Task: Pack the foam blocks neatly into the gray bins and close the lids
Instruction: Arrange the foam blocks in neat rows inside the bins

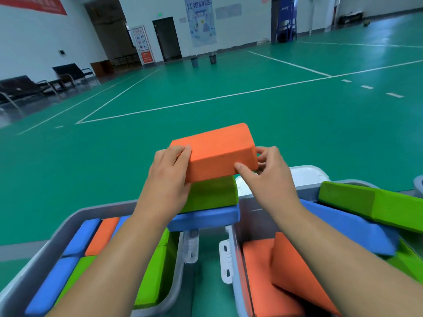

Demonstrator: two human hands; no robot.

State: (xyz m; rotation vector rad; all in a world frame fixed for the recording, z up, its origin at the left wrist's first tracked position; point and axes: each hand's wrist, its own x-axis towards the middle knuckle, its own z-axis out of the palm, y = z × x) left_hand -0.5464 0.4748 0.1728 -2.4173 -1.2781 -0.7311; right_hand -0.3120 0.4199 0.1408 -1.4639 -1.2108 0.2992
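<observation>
Orange block (217, 152) is gripped at its left end by the left hand's (167, 177) curled fingers and pinched at its right end by the right hand (267, 179). It is held over the green block (212, 193) between 2 bins (91, 208), presumably for square stacking.

I read the orange block (217, 154) as matt, finely grained foam. Just below it, the gray bins (251, 216) look like smooth, faintly shiny plastic, and their white latches (191, 248) are glossier. Beyond the block, the green floor (206, 88) is polished and reflective.
</observation>
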